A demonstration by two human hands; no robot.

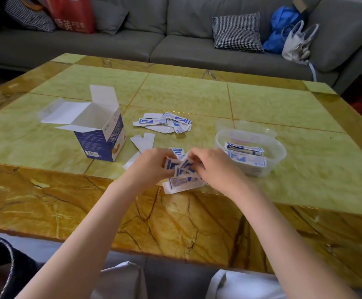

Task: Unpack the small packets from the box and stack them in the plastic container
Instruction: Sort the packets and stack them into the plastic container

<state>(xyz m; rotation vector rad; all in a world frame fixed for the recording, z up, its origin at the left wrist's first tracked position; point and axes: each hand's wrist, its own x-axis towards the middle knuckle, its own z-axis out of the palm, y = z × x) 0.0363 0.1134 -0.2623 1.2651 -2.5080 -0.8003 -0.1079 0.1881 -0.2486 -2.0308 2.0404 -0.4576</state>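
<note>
Hands meet over a bench (197,93): left hand (152,165) and right hand (213,164) both pinch a bundle of small packets (181,169). Just right sits the plastic container (273,152), part filled; the opened box (102,134) stands left.

Box (102,134) open, upright; packets (243,153) stacked in container (279,156).
</note>
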